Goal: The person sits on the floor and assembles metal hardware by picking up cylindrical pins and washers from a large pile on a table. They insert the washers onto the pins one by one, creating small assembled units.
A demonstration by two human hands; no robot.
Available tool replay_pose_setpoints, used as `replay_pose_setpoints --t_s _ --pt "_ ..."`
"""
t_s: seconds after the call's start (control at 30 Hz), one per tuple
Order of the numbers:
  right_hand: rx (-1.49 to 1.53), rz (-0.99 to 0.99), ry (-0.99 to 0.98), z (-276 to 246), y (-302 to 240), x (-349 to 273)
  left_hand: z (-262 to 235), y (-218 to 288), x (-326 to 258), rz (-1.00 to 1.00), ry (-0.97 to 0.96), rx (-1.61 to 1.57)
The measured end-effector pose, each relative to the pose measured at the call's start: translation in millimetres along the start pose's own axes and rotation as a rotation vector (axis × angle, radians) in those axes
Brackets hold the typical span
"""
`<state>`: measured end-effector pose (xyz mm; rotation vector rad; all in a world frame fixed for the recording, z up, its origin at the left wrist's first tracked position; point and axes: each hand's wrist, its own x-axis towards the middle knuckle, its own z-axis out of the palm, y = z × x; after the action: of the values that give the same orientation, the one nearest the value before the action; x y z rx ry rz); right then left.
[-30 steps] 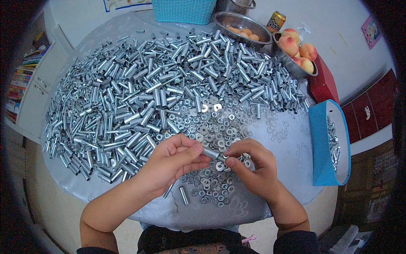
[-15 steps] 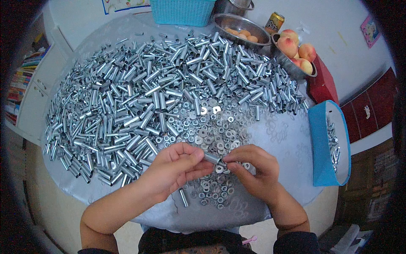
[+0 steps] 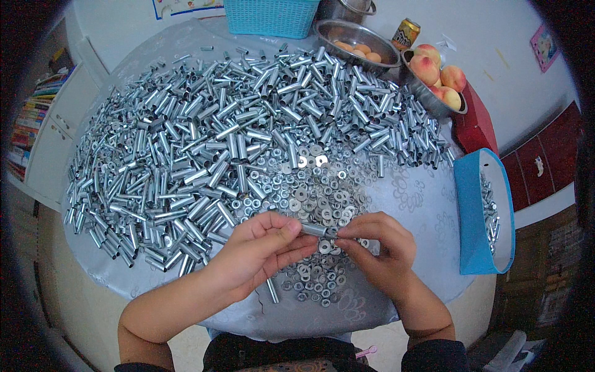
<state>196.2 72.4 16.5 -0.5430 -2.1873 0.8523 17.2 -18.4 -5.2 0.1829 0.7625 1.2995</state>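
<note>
My left hand (image 3: pixel 263 251) is closed on a shiny metal tube (image 3: pixel 313 229), held by one end between thumb and fingers and pointing to the right. My right hand (image 3: pixel 384 245) pinches a small metal washer or nut (image 3: pixel 333 232) at the tube's right end; I cannot make out which kind it is. Below the hands lie loose washers and nuts (image 3: pixel 319 285), and more washers (image 3: pixel 322 201) spread just beyond them. A single metal tube (image 3: pixel 273 290) lies on the cloth beneath my left hand.
A wide heap of metal tubes (image 3: pixel 204 124) covers the table's far and left parts. At right stands a blue fabric bin (image 3: pixel 469 217) holding metal pieces. Along the back are a turquoise basket (image 3: pixel 269 17), a bowl of eggs (image 3: pixel 390 56), a can (image 3: pixel 406 34) and a bowl of peaches (image 3: pixel 421 93).
Both hands have shifted very slightly to the right in the picture, still together at the tube. The tube lies a little more level, and the small metal piece at its end shows more plainly.
</note>
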Motion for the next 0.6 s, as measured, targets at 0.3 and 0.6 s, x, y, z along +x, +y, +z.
replay_pose_setpoints --t_s 0.3,0.6 --pt "0.034 -0.02 -0.025 -0.5 -2.1 -0.3 1.5 1.3 -0.8 0.008 0.0 -0.028" --pt "0.234 0.11 0.0 0.9 3.2 -3.4 1.1 0.3 -2.0 0.013 -0.078 0.031"
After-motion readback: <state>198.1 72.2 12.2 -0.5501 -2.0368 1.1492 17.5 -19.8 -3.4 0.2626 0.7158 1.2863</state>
